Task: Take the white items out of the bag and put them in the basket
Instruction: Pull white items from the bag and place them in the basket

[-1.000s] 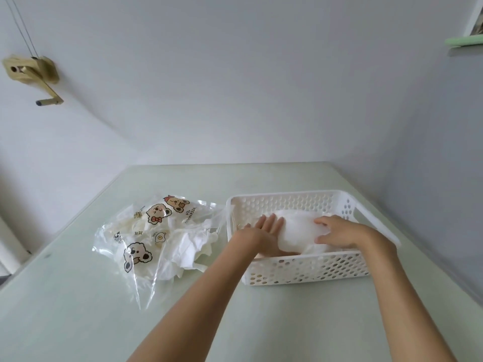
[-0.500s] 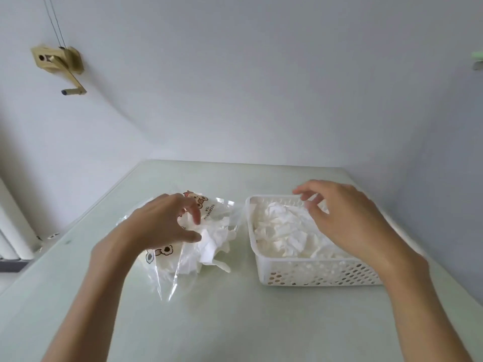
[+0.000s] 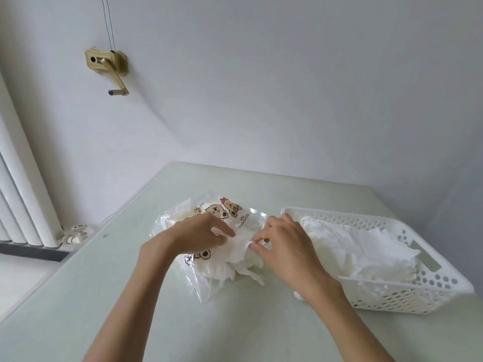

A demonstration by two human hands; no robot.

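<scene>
The risk here is the bag [image 3: 209, 226] itself: it is thin, loose plastic, and if the right hand [image 3: 285, 246] pulls while the film is not held flat, the whole bag may slide toward the basket [image 3: 444, 291] at 3 o'clock, or several crumpled sheets may come out tangled and drop on the table [image 3: 130, 296]. The left hand [image 3: 198, 235] lies on top of the bag with fingers loosely bent, pressing it down. The right hand's fingertips pinch a fold of the white items [image 3: 235, 254] at the bag's mouth. The bag holds a good clump of white sheets, some spilling toward 6 o'clock; the basket already carries a heaped white pile [image 3: 352, 246] inside it
</scene>
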